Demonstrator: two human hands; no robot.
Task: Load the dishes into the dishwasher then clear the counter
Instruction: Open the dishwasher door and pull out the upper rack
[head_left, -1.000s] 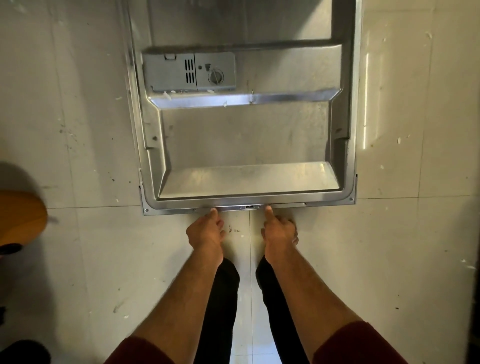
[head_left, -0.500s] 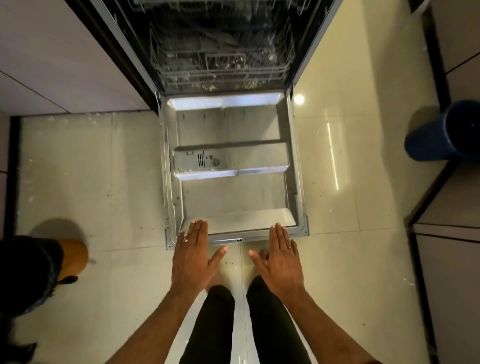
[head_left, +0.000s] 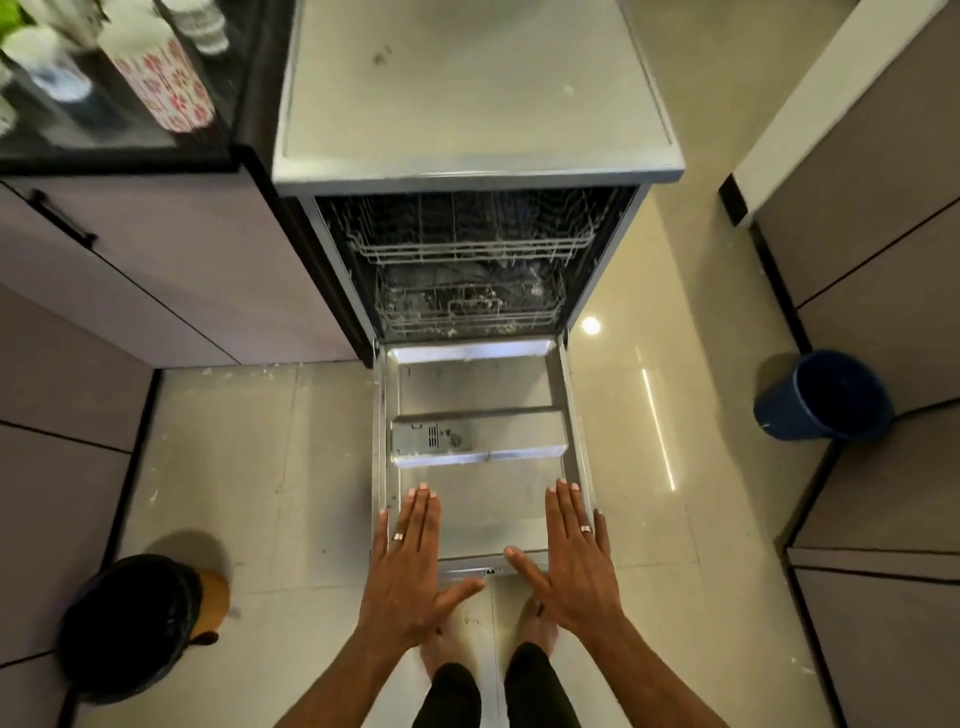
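The dishwasher (head_left: 467, 171) stands open, its steel door (head_left: 478, 483) folded flat toward me over the floor. Inside, the upper wire rack (head_left: 472, 249) and lower wire rack (head_left: 467, 312) show, both pushed in; no dishes can be made out in them. My left hand (head_left: 415, 566) and my right hand (head_left: 571, 561) hover flat, palms down, fingers straight and spread, over the door's near edge, holding nothing. Dishes sit on the counter (head_left: 114, 156) at top left: a patterned mug (head_left: 166, 83) and white cups (head_left: 41, 57).
A black-lined bin (head_left: 130, 623) stands on the floor at lower left and a blue bucket (head_left: 826, 395) at the right. Cabinets line both sides of the tiled floor. My legs and feet are just below the door's edge.
My view has risen from close above the door to standing height. My hands went from fingertips on the door's front edge to flat and spread above it.
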